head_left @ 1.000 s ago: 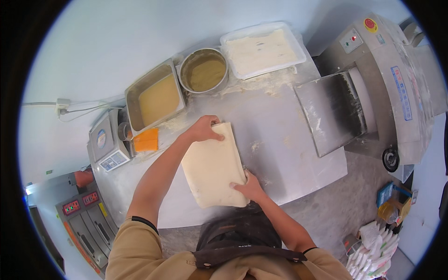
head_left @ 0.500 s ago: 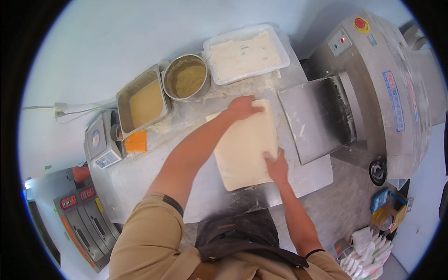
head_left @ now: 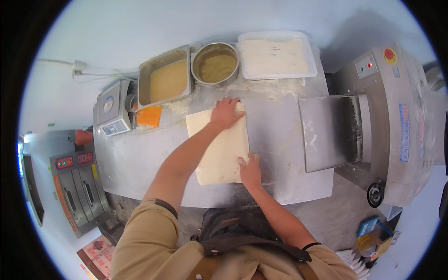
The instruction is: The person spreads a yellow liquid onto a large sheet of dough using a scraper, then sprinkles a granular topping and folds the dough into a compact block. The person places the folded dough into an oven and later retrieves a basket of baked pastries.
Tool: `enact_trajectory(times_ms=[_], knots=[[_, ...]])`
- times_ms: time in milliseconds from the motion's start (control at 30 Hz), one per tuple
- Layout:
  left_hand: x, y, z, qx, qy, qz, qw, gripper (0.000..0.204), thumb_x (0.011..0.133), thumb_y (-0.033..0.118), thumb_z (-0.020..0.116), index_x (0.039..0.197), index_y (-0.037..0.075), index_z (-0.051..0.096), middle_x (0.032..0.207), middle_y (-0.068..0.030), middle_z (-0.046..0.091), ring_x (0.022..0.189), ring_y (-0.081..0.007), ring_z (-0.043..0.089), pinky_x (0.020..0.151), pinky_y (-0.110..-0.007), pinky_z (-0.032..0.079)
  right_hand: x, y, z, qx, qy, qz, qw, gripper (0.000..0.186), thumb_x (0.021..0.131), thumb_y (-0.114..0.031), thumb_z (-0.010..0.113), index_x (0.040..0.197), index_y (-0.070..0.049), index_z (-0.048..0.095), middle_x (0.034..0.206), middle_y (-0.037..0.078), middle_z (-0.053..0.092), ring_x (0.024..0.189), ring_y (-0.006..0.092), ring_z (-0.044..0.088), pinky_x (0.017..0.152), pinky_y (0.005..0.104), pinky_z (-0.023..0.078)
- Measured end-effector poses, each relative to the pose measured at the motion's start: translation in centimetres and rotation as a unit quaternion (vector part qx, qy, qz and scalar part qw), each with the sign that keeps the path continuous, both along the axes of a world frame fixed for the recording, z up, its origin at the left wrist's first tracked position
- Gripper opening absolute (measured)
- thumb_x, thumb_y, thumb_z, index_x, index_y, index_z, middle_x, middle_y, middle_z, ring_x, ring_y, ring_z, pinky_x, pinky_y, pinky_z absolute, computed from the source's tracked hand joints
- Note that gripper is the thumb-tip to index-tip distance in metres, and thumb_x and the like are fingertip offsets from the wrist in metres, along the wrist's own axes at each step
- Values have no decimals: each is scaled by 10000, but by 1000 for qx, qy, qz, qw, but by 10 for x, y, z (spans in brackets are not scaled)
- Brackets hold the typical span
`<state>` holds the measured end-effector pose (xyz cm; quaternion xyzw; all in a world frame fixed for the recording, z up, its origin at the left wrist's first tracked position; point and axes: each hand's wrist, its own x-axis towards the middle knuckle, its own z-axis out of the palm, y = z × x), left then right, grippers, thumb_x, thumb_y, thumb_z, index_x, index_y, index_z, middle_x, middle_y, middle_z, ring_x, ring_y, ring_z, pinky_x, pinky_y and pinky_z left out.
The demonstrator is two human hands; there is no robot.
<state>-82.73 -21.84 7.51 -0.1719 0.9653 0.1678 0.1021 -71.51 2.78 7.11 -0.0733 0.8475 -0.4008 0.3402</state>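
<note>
A folded, pale sheet of dough (head_left: 217, 151) lies flat on the metal table, long side running away from me. My left hand (head_left: 227, 113) rests across its far right corner, fingers spread and the thumb apart over the dough's right edge. Lower down that same edge is my right hand (head_left: 251, 172), its thumb on top of the dough and its fingers at the side, gripping the edge. The underside of the dough is hidden.
Along the back of the metal table (head_left: 140, 163) stand a scale (head_left: 112, 105), a rectangular pan (head_left: 188, 88), a round pot (head_left: 215, 85) and a plastic tub of flour (head_left: 275, 58). An orange scraper (head_left: 149, 116) lies before the pan. A machine with a metal plate (head_left: 326, 133) stands right.
The dough has slid left, away from the machine's plate, with both hands moving along with it. My left hand's fingers are more spread. The whole view has also shifted.
</note>
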Motion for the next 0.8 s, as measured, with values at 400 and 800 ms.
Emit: enact_trajectory(times_ms=[400,800], knots=[[53,31,-13,48,178,97,978,847,988,436,715,1657,35,387,1665,-249,411,1577,-414,348,1325,-600,202,-42,-55,-32,37,312,35,949,543,1071,-304,623,1518,-1,566,1312,253,591,1188,477,562,1048,581,450],[320,94,-25,132,183,329,917,917,1019,287,676,1725,-17,175,1765,-291,241,1664,-429,198,1355,-594,115,52,-48,14,18,389,335,858,729,1023,-366,697,1637,-58,454,1630,239,472,1543,434,406,1280,587,322]])
